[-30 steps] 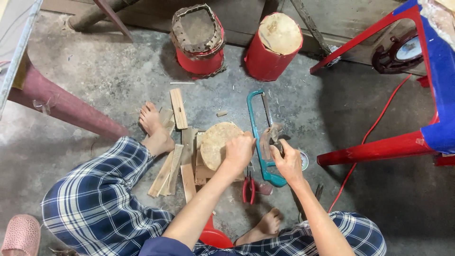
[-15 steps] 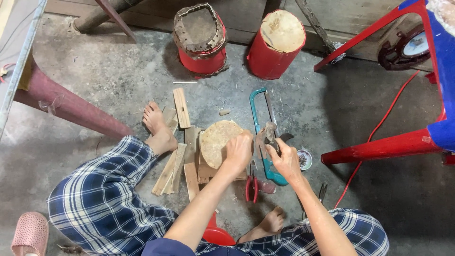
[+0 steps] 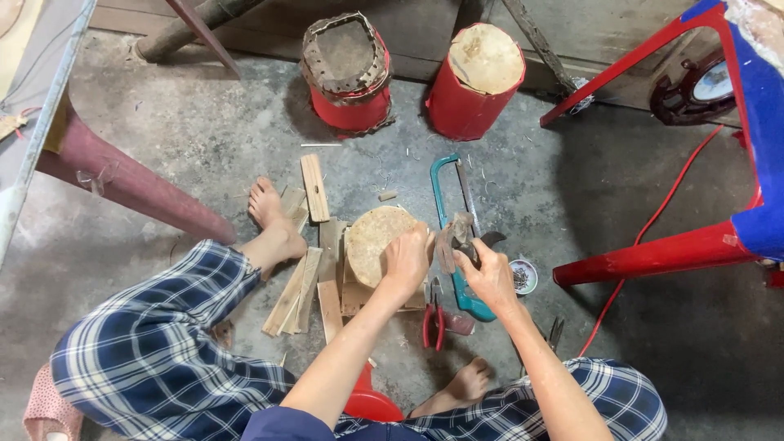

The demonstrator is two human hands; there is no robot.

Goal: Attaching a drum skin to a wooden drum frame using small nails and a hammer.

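I sit on a concrete floor with a round wooden disc (image 3: 376, 241) lying on stacked wood pieces between my legs. My left hand (image 3: 408, 260) rests on the disc's right edge, fingers curled over it. My right hand (image 3: 487, 273) grips a small dark hatchet-like tool (image 3: 457, 234), held close beside my left hand. A teal-framed hacksaw (image 3: 447, 204) lies on the floor under and beyond my hands. Red-handled pliers (image 3: 433, 322) lie just below my left wrist.
Wooden slats (image 3: 314, 189) lie left of the disc by my bare left foot (image 3: 269, 216). Two red drum-like cylinders (image 3: 347, 73) (image 3: 474, 82) stand at the back. A small dish of nails (image 3: 523, 276), a red cable (image 3: 653, 229) and red-blue furniture legs (image 3: 653, 255) are on the right.
My right hand with the tool has moved slightly left toward the disc and my left hand. The camera view shifted a little.
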